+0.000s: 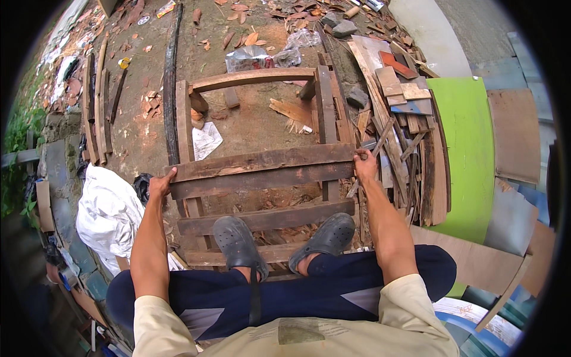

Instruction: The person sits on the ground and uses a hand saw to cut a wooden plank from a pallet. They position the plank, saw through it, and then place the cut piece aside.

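A weathered brown wooden plank [267, 159] lies across a low wooden frame [256, 77] on the ground. My left hand [162, 183] is closed around its left end, thumb on top. At the opposite end my right hand [364, 165] pinches the plank with bent fingers. Directly against the near edge of this plank lies a darker plank [267, 180]. Closer to me, another slat [279, 217] crosses the frame, with my grey clogs [235, 244] standing at it. The undersides of both hands are hidden.
Stacked scrap wood [410, 113] rises on the right, beside a bright green board [461, 154]. White cloth sacking [104, 208] is heaped at left. A dark pole [172, 89] lies left of the frame. Crumpled clear plastic [250, 58] and dry leaves litter the dirt beyond.
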The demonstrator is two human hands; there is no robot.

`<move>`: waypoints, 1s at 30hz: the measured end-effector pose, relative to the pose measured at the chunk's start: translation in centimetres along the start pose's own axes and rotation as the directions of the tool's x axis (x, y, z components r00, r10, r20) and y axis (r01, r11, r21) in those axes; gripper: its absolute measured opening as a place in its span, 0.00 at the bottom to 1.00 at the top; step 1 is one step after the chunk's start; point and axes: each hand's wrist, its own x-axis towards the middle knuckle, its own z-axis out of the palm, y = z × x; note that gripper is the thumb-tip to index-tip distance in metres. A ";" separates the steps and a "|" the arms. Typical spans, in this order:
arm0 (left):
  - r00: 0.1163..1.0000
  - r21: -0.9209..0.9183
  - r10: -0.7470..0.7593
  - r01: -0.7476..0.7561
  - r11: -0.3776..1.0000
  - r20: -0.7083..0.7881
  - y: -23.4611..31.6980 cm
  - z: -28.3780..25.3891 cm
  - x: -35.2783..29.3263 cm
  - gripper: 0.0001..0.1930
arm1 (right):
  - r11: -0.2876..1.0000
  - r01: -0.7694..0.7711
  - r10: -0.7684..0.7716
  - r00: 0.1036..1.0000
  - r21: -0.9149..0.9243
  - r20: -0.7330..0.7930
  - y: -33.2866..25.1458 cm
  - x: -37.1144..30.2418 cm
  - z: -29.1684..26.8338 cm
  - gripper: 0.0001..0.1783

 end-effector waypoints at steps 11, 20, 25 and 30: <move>0.984 0.004 -0.058 0.059 0.998 -0.166 -1.8 1.4 3.8 0.45 | 0.995 -0.030 0.022 0.997 0.099 0.079 -2.4 -0.7 0.6 0.13; 1.000 0.227 -0.025 0.027 0.974 -0.012 0.0 -0.4 1.9 0.50 | 0.985 -0.094 0.078 0.991 0.143 0.109 -1.7 -0.9 -0.3 0.11; 0.997 0.328 0.068 -0.053 0.943 -0.034 -0.2 0.6 2.0 0.50 | 0.985 -0.087 0.075 0.993 0.149 0.087 -0.8 -1.1 -0.6 0.10; 0.988 0.281 0.145 -0.126 0.951 -0.047 -3.0 -1.0 4.0 0.52 | 0.987 -0.034 0.024 0.997 0.157 0.068 -1.8 -1.3 0.1 0.11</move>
